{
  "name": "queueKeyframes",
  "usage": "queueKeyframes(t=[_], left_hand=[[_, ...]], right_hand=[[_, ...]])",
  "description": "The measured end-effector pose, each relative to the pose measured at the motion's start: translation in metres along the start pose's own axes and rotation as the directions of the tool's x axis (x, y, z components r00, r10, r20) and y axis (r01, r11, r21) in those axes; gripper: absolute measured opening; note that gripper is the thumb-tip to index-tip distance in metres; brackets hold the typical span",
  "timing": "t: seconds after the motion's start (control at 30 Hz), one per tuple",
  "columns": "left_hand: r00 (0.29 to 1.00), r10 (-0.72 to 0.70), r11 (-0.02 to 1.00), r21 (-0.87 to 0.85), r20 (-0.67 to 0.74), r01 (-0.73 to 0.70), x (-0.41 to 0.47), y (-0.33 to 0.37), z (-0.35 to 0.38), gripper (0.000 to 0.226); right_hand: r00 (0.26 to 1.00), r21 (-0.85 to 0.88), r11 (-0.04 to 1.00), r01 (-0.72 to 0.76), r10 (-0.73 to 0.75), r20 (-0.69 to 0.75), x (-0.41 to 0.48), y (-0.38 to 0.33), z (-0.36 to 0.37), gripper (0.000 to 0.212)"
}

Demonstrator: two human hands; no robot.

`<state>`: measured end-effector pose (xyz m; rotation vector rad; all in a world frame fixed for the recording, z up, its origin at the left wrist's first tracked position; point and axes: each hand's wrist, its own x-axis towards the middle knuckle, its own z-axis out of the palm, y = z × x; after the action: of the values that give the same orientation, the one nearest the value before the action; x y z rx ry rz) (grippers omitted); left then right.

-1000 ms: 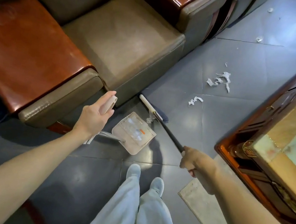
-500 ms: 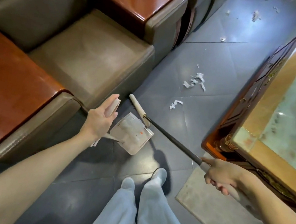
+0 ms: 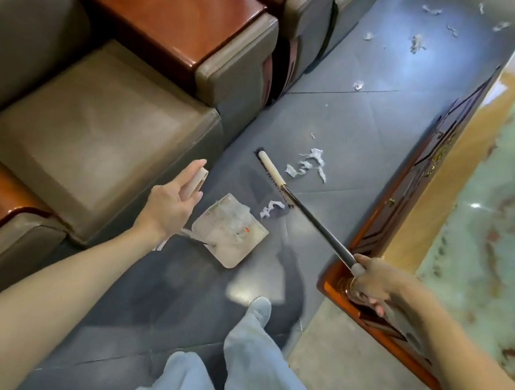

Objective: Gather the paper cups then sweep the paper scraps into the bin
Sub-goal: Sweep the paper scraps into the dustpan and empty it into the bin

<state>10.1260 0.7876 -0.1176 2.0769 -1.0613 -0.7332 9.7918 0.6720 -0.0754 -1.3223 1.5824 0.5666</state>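
Note:
My left hand (image 3: pixel 172 202) holds the pale upright handle of a translucent dustpan (image 3: pixel 231 230), which rests on the grey tiled floor with some scraps in it. My right hand (image 3: pixel 371 283) grips the dark pole of a broom (image 3: pixel 273 177) whose cream head lies on the floor just beyond the pan. One white paper scrap (image 3: pixel 270 208) lies between the broom head and the pan. A cluster of scraps (image 3: pixel 309 165) sits just past the broom head. More scraps (image 3: pixel 417 45) are scattered farther down the aisle. No paper cups or bin are visible.
Brown leather armchairs (image 3: pixel 91 133) with glossy wooden armrests line the left. A carved wooden table with a marble top (image 3: pixel 501 184) runs along the right. A pale rug (image 3: pixel 364 387) lies under the table's near corner. My legs and shoes (image 3: pixel 260 309) stand on the narrow aisle.
I have stepped forward along the aisle. The broom head has moved toward the scraps, and one scrap now lies right beside the dustpan. Both hands keep their holds.

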Motion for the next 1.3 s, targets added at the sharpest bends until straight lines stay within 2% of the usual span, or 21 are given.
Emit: queueKeyframes(t=[0.1, 0.17, 0.2, 0.27, 0.33, 0.4, 0.43, 0.5, 0.6, 0.77, 0.9, 0.97, 1.13, 1.3], left_hand=[[0.999, -0.014, 1.000, -0.020, 0.043, 0.014, 0.025, 0.015, 0.014, 0.054], [0.997, -0.002, 1.000, 0.008, 0.081, 0.001, 0.039, 0.023, 0.021, 0.054], [0.995, 0.003, 1.000, 0.020, 0.099, -0.005, 0.045, 0.027, 0.024, 0.055], [0.992, -0.002, 1.000, 0.017, 0.127, -0.001, 0.057, 0.033, 0.029, 0.055], [0.990, 0.013, 0.999, 0.028, 0.139, -0.017, 0.068, 0.039, 0.037, 0.055], [0.990, 0.028, 0.998, 0.059, 0.139, -0.037, 0.074, 0.042, 0.041, 0.054], [0.991, 0.028, 0.998, 0.058, 0.131, -0.036, 0.076, 0.043, 0.041, 0.054], [0.993, 0.015, 0.998, 0.055, 0.119, -0.021, 0.080, 0.041, 0.037, 0.054], [0.992, 0.023, 0.998, 0.059, 0.121, -0.030, 0.086, 0.038, 0.030, 0.054], [0.987, 0.044, 0.998, 0.038, 0.154, -0.050, 0.084, 0.039, 0.024, 0.053], [0.987, 0.053, 0.997, 0.043, 0.149, -0.060, 0.081, 0.044, 0.026, 0.053], [0.985, 0.056, 0.998, 0.027, 0.161, -0.062, 0.081, 0.047, 0.030, 0.053], [0.985, 0.061, 0.997, 0.034, 0.164, -0.067, 0.093, 0.062, 0.036, 0.053], [0.992, 0.014, 1.000, -0.019, 0.126, -0.012, 0.112, 0.079, 0.041, 0.054]], right_hand=[[0.999, 0.042, 0.999, -0.006, 0.004, 0.047, 0.028, -0.007, -0.021, 0.058], [0.999, 0.136, 0.990, -0.047, 0.048, -0.004, 0.045, -0.017, -0.024, 0.050], [0.998, 0.121, 0.990, -0.067, 0.068, -0.006, 0.049, -0.025, -0.027, 0.043], [0.995, -0.057, 0.996, -0.075, 0.078, 0.069, 0.049, -0.039, -0.022, 0.035], [0.989, 0.115, 0.989, -0.095, 0.081, 0.120, 0.060, -0.039, -0.016, 0.047], [0.983, 0.049, 0.992, -0.120, 0.112, 0.147, 0.058, -0.039, -0.003, 0.057], [0.983, 0.029, 0.988, -0.149, 0.145, 0.111, 0.057, -0.040, 0.003, 0.059], [0.974, 0.053, 0.977, -0.204, 0.198, 0.114, 0.048, -0.044, 0.018, 0.060], [0.967, 0.060, 0.995, -0.076, 0.059, 0.248, 0.039, -0.049, 0.029, 0.056], [0.965, 0.059, 0.998, -0.027, 0.011, 0.263, 0.015, -0.050, -0.003, 0.058], [0.937, 0.136, 0.981, -0.138, 0.084, 0.340, 0.014, -0.045, -0.026, 0.027], [0.945, 0.213, 0.965, -0.154, 0.081, 0.316, 0.016, -0.042, -0.033, 0.019], [0.968, 0.361, 0.918, -0.166, 0.083, 0.235, 0.017, -0.042, -0.060, 0.017], [0.993, 0.406, 0.910, -0.081, 0.039, 0.112, 0.030, -0.052, -0.100, 0.029]])
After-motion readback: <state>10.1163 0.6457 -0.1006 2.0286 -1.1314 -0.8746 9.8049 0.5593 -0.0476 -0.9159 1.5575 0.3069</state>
